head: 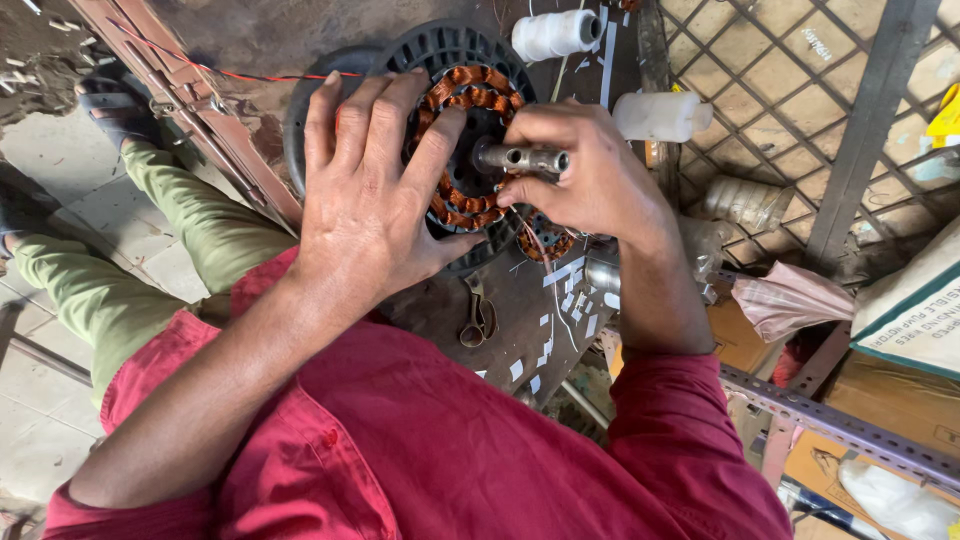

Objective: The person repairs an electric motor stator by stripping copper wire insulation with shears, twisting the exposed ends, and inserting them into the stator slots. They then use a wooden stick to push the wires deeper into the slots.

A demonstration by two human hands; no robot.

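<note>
Red shirt sleeves [420,450], lower half of the frame: both forearms reach up from them toward the centre.

Left hand [375,190], centre left: palm down, fingers spread and laid flat over the left side of the stator, fingertips near its upper rim, thumb angled toward the hub. Pressing on it, not clenched.

Right hand [590,175], centre right: fingers curled, pinching at the winding just below the shaft; whether it holds a wire or thread cannot be told.

Stator [465,120], upper centre: round black slotted disc lying on the worktop, with a ring of copper-coloured coils [475,90] around the hub.

Shaft [520,158]: grey metal, with holes in it, jutting from the hub toward the right, touching the right hand's fingers.

Worktop [520,320]: dark, worn, strewn with small white paper strips [565,300].

Scissors [478,320], centre, below the stator: lying flat.

White thread spool [555,33], top centre, on its side.

White plastic bottle [660,115], upper right, on its side, just beside the right hand; contents not visible.

Cardboard boxes [915,310], right edge; contents hidden.

Metal grille [780,90], upper right.

Green trouser legs [150,240], left, over a tiled floor [40,420].
</note>
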